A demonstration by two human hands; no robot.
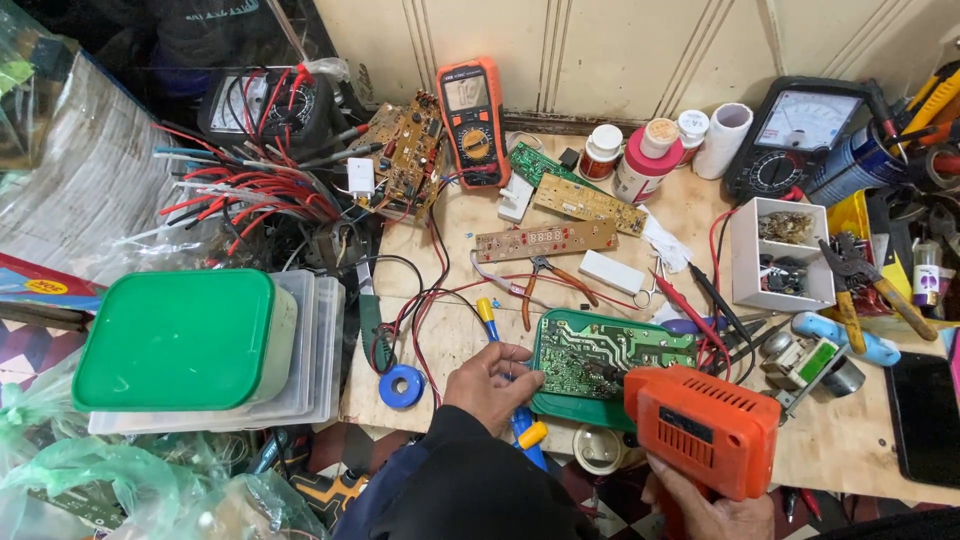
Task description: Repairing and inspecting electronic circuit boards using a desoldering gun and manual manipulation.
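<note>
A green board (610,358) is seen lying flat at lower centre of the frame, on the wooden surface (860,440). The left hand (492,385) is laid at the board's left edge, fingers curled loosely, fingertips touching the edge; a blue-and-yellow tool (520,420) lies under that hand. The right hand (712,510), at the bottom edge, is closed round the grip of an orange solder gun (705,425), whose front end is set over the board's right half; the tip cannot be made out.

Packages noted: a green-lidded tub (180,340) stacked on clear boxes at left; a pink bottle (645,160) with white cap at upper centre, a small brown jar (600,152) just left of it, a white roll (722,140) to its right. An orange meter (470,120) is propped against the wall at top centre; a black dial meter (795,135) at upper right. A white tray (780,255) of small parts sits at right. A blue tape roll (402,386) lies left of the left hand.
</note>
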